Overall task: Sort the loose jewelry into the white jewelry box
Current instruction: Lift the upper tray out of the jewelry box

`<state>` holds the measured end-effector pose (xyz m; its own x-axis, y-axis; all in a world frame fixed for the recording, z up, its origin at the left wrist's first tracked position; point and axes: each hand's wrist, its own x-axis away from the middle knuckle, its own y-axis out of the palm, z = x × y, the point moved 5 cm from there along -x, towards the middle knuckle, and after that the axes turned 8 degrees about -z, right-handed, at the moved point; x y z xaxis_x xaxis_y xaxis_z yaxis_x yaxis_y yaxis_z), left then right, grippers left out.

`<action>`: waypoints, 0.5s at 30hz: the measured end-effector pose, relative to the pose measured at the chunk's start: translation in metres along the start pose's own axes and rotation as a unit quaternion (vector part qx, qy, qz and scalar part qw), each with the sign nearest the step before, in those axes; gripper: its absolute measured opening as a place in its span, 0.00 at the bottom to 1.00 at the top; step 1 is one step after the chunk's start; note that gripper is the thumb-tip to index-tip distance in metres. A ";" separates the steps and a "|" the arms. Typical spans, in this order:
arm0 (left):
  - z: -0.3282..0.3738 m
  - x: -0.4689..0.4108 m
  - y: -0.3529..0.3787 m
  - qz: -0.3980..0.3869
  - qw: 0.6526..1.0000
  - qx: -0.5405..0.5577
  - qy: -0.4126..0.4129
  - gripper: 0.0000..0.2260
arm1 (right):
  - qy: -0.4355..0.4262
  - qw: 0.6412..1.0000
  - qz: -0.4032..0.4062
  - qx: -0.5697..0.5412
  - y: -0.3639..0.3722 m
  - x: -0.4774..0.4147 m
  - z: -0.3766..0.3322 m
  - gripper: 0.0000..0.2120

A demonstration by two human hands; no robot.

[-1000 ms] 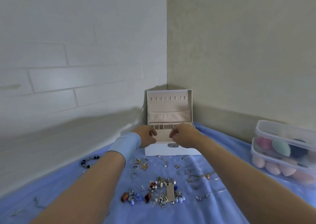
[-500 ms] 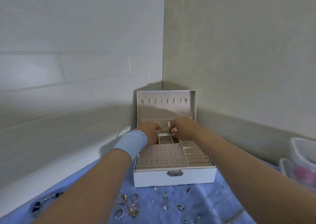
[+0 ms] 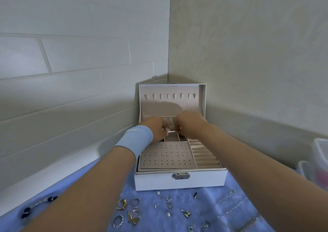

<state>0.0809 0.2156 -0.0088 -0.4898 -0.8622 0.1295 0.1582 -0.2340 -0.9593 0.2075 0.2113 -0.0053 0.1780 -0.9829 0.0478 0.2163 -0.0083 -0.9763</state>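
Note:
The white jewelry box [image 3: 195, 180] stands open on the blue cloth [image 3: 152, 222], its lid [image 3: 201, 98] upright against the wall corner. Inside are a holed earring pad, ring rolls on the right and small back compartments. My left hand [image 3: 156, 129], with a blue wristband, and my right hand [image 3: 191, 123] meet over the back compartments. Their fingers are curled together around something small and pinkish that I cannot make out. Loose rings [image 3: 124, 212], small earrings [image 3: 169, 203] and thin chains [image 3: 232, 207] lie in front of the box.
A dark beaded bracelet [image 3: 35, 205] lies at the left on the cloth. Clear plastic containers [image 3: 319, 157] stand at the right edge. White tiled wall on the left, beige wall behind and to the right of the box.
The view has moved closer to the box. Both hands went from its front edge to the back compartments and stay pinched together there.

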 end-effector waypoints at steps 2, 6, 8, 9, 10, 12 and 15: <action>0.003 0.005 -0.002 -0.002 1.000 -0.004 -0.002 0.14 | 0.007 1.000 0.013 -0.021 -0.005 0.008 0.002 0.10; 0.009 0.016 -0.013 0.034 0.999 0.026 -0.001 0.13 | 0.014 0.996 0.045 -0.076 -0.028 0.025 0.007 0.11; 0.012 0.024 -0.021 0.073 0.997 0.040 0.008 0.12 | 0.019 0.995 0.062 -0.071 -0.042 0.032 0.008 0.12; 0.014 0.029 -0.025 0.086 0.995 0.042 0.015 0.12 | 0.023 0.995 0.071 -0.063 -0.050 0.035 0.008 0.12; 0.017 0.034 -0.030 0.095 0.995 0.039 0.019 0.14 | 0.026 0.995 0.080 -0.055 -0.059 0.039 0.008 0.13; 0.022 0.048 -0.042 0.117 0.993 0.020 0.022 0.17 | 0.033 0.994 0.098 -0.045 -0.076 0.048 0.006 0.12; 0.028 0.073 -0.056 0.141 0.990 0.007 0.030 0.20 | 0.033 0.992 0.099 -0.066 -0.091 0.064 0.000 0.10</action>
<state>0.0601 0.1537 0.0616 -0.4746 -0.8660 -0.1578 0.3075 0.0049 -0.9515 0.1987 0.1493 0.0863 0.1406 -0.9774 -0.1579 0.0542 0.1669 -0.9845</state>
